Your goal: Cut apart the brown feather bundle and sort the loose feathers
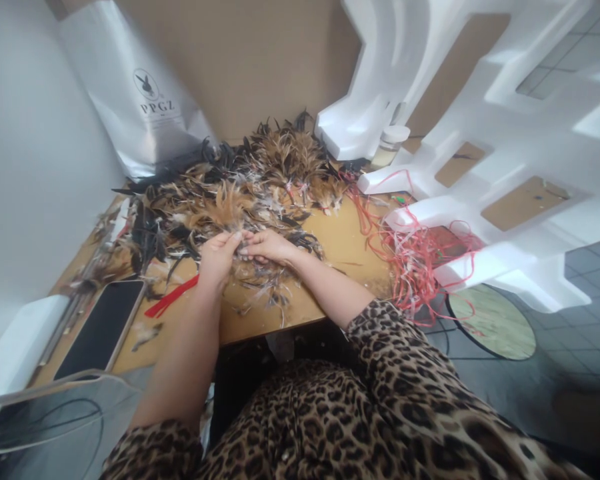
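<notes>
My left hand (219,255) and right hand (269,246) meet fingertip to fingertip at the near edge of the feather pile (230,193). Both are pinched shut on a small tuft of feathers (240,252) held between them, the left thumb and forefinger on one side, the right fingers curled over from the other. How firmly each pinches I can't quite tell, the fingers overlap. The tuft lies roughly crosswise, running from one hand to the other, and it sits just at the front of the big heap, which spreads away from me and to the left. Neither hand is nearer; they share it.

Below the hands, loose pale feathers (265,287) trail toward the table edge (280,320). Just left of my left wrist lies a red strip (171,297), and beyond that a dark phone (103,328) flat on the wood. To the right, a tangle of red strings (410,250) spills off the table against white foam packing (480,133). A small bottle (390,145) stands behind, and a silver bag (140,93) leans at the back left. Nothing sits between my hands and the heap.
</notes>
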`<state>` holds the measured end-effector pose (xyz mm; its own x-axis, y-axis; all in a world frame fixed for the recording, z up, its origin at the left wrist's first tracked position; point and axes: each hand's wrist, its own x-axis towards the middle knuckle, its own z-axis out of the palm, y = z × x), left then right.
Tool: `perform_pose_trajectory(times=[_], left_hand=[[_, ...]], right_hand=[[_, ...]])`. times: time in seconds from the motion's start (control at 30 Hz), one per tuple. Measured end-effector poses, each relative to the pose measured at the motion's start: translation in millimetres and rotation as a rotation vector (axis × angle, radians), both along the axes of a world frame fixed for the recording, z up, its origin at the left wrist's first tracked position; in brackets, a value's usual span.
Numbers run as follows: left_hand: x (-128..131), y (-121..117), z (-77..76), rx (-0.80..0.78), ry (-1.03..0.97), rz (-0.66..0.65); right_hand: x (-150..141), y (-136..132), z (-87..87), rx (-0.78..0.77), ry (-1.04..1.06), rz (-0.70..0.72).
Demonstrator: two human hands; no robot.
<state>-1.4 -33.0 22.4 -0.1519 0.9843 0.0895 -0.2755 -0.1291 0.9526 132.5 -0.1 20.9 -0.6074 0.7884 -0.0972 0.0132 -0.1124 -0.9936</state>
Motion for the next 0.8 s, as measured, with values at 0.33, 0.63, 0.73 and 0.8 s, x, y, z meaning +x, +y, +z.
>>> perform_pose_trajectory(times=[0.33,0.63,0.73,0.8], left_hand=[[0.1,-0.1,3.5,-0.049,-0.096,-0.005],[-10.4,7.4,-2.6,-0.118,-0.170,0.072],[-8.8,6.4,-2.6,-0.193,-0.153,0.039],[-6.7,4.9,-2.2,-0.241,-0.125,-0.011]], right_hand=[[0.4,4.0,-5.0,-0.015,0.063,0.042],[7.7,14.4,2.3,-0.048,0.243,-0.217],[8.7,14.7,3.0,0.017,0.246,-0.285],[8.5,13.1,3.8,0.068,0.233,-0.301]])
